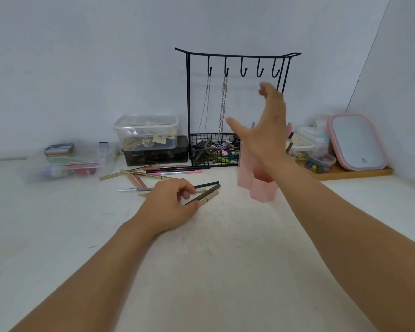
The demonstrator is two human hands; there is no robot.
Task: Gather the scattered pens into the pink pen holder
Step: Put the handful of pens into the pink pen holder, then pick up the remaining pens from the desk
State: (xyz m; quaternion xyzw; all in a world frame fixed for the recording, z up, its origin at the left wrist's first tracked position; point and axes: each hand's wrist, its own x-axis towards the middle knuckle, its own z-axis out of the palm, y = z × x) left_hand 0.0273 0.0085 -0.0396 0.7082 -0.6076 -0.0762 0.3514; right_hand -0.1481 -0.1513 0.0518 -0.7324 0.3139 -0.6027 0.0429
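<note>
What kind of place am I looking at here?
Probably a home dressing or craft desk: a black hook stand hung with necklace chains, a pink-framed mirror, and clear storage boxes of small items.

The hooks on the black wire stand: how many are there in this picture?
5, hanging in a row under the top bar of the black wire stand. The two leftmost hooks carry chains; the other three are bare. None seems hidden.
</note>
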